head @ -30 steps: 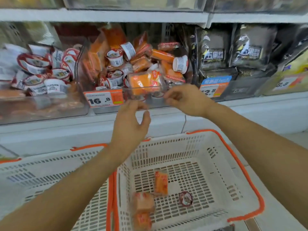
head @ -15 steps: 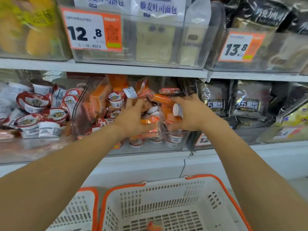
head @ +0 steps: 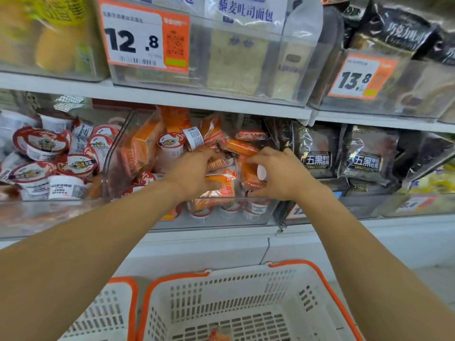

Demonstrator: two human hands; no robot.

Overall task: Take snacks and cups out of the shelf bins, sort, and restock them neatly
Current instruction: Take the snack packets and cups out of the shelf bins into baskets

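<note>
Fingers of both hands, left hand [head: 194,172] and right hand [head: 278,175], curl around orange snack packs [head: 221,183] in clear bin [head: 221,217]; bin mostly full, basket [head: 246,303] nearly empty: emptying looks barely begun.

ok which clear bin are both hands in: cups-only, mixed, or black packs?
The mixed middle bin, orange packets and cups jumbled together. Left hand and right hand both reach into it; the neighbouring bins are untouched.

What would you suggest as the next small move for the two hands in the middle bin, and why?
Probably lift the orange snack packets out and lower them into the white basket: both the left hand and the right hand curl around packets in the clear bin, and the basket waits below.
</note>
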